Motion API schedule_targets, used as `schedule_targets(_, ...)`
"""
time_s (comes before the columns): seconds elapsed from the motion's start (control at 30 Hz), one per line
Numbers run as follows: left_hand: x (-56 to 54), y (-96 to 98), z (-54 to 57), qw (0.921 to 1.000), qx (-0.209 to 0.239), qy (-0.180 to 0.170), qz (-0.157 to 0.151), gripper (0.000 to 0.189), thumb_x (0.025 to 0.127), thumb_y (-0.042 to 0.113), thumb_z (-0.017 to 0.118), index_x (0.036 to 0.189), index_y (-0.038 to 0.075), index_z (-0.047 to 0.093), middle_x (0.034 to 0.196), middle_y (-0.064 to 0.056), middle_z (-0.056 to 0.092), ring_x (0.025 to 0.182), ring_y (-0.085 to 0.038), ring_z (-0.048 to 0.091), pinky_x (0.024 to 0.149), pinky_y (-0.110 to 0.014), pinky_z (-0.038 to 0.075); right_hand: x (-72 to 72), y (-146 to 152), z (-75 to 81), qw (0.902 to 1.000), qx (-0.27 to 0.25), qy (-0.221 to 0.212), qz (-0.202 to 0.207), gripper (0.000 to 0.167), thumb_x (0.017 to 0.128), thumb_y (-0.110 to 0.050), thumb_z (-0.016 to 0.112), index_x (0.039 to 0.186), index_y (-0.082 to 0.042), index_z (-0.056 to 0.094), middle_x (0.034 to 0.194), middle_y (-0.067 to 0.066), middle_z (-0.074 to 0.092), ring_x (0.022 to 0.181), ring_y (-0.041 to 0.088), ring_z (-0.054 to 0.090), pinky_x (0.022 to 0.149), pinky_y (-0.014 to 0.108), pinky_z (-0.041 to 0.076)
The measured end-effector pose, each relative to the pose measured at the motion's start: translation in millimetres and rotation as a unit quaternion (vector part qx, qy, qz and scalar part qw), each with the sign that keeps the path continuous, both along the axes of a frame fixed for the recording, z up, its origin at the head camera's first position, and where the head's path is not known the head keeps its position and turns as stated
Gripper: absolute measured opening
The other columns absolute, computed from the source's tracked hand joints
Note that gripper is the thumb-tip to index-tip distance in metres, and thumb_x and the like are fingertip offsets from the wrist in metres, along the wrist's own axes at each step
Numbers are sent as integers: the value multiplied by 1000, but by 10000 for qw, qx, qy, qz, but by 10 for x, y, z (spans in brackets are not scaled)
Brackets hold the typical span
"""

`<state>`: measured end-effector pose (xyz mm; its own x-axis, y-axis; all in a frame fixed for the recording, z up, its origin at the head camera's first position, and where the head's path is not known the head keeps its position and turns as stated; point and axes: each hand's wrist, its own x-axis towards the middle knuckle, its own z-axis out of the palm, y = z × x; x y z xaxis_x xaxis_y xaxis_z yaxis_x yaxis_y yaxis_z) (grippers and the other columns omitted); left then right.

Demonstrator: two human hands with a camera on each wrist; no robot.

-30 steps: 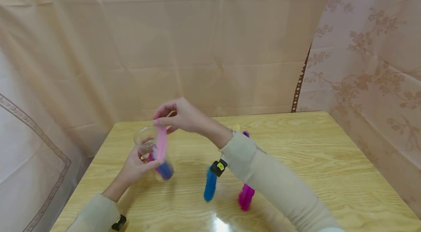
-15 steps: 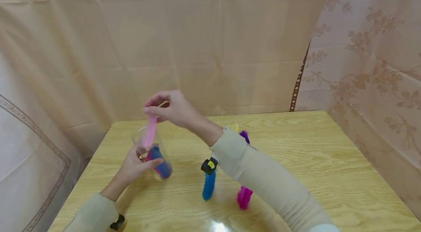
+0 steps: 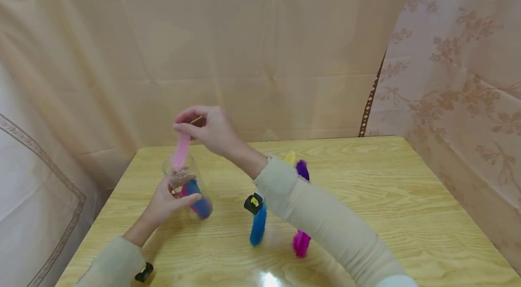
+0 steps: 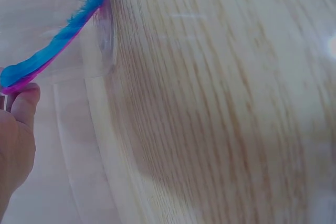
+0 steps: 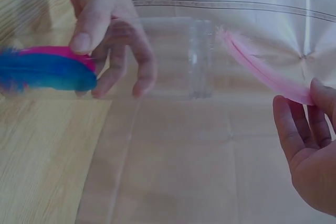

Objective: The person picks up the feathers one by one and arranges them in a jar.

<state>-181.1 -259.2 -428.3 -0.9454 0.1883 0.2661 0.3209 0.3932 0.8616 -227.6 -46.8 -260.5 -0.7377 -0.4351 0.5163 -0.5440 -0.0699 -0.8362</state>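
My left hand (image 3: 163, 202) grips a clear plastic jar (image 5: 200, 59) around its side, its thumb in front. Inside the jar lie a blue feather (image 5: 50, 72) and a magenta feather (image 5: 63, 51), toward the bottom end. Between thumb and fingertips my right hand (image 3: 215, 131) pinches a pink feather (image 5: 262, 74) by one end. The feather's free tip points down at the jar's open mouth and, in the right wrist view, sits just outside the rim. The left wrist view shows the blue and magenta feathers through the jar wall, with part of my left hand below them.
On the wooden table (image 3: 378, 201) lie another blue feather (image 3: 258, 228), a magenta feather (image 3: 301, 244), a purple feather (image 3: 302, 168) and a yellow feather (image 3: 290, 157), partly hidden by the right sleeve (image 3: 325, 214). Curtains (image 3: 252, 52) hang behind and at the sides.
My right hand has moved left and up with the pink feather, bringing it from in front of the jar to over its mouth. The left hand keeps hold of the jar, almost still.
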Motion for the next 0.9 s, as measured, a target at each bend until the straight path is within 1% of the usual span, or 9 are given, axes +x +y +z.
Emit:
schedule_targets(0.1, -2, 0, -7, 10000, 32, -25, -21, 67, 88, 8, 80, 147, 6, 47, 147, -12, 53, 129, -29, 47, 90, -28, 50, 0, -28, -22, 9997, 160, 196, -34, 9, 90, -10, 78, 98, -6, 75, 86, -2, 72, 73, 12, 70, 69, 35, 60)
schedule_targets(0.17, -9, -2, -11, 10000, -16, 24, 8, 63, 88, 8, 80, 144, 5, 51, 147, -12, 52, 129, -26, 46, 88, -27, 50, -1, -43, -23, 9991, 215, 333, -135, 9, 91, -11, 77, 98, -6, 75, 87, -3, 73, 73, 10, 70, 69, 35, 60)
schedule_targets(0.2, -12, -2, -13, 10000, -34, 55, 23, 65, 87, 8, 81, 144, 5, 50, 144, -13, 56, 127, -24, 48, 86, -27, 51, -3, -49, -22, 9986, 229, 420, -215, 9, 91, -12, 77, 98, -6, 76, 87, -3, 73, 73, 9, 70, 68, 34, 60)
schedule_targets(0.33, -21, -1, -20, 9999, -63, 129, 48, 70, 86, 7, 82, 146, 5, 46, 136, -15, 63, 119, -15, 54, 80, -28, 53, -4, -62, -22, 9942, 471, 873, -413, 9, 91, -12, 77, 99, -6, 76, 90, -2, 74, 75, 2, 67, 69, 23, 57)
schedule_targets(0.43, -7, 1, -24, 9999, -112, -20, 127, 65, 87, 9, 81, 143, 4, 47, 134, -15, 64, 118, -15, 54, 84, -30, 51, -8, -72, -49, 9880, 809, 1293, -262, 10, 91, -11, 76, 100, -5, 76, 93, -1, 74, 79, -1, 65, 73, 17, 54)
schedule_targets(0.53, 11, 3, -21, 9994, -173, -209, 208, 58, 90, 12, 79, 139, 3, 49, 136, -14, 62, 120, -19, 52, 90, -34, 47, -12, -85, -83, 9816, 1091, 1568, -35, 11, 92, -11, 76, 100, -3, 75, 94, 1, 74, 81, -1, 64, 76, 16, 53)
schedule_targets(0.67, 9, -1, -26, 9994, -93, -265, 190, 57, 89, 12, 80, 137, 2, 52, 135, -15, 62, 118, -23, 53, 90, -33, 49, -9, -96, -111, 9802, 1332, 1459, 163, 11, 91, -10, 76, 100, -3, 76, 94, -1, 74, 82, -2, 64, 77, 15, 53)
schedule_targets(0.77, -4, -6, -34, 9998, 54, -178, 106, 57, 87, 8, 81, 137, 1, 54, 133, -18, 62, 113, -23, 56, 87, -29, 53, -3, -101, -112, 9802, 1435, 1341, 230, 12, 91, -10, 77, 101, -3, 76, 95, 1, 74, 83, -1, 65, 78, 14, 52)
schedule_targets(0.9, -22, -10, -39, 9999, 165, -15, 17, 54, 86, 5, 81, 134, 0, 57, 131, -19, 62, 110, -23, 56, 83, -28, 55, 14, -112, -99, 9790, 1574, 1273, 238, 12, 91, -11, 77, 101, -4, 76, 95, 1, 75, 81, 1, 66, 76, 14, 52)
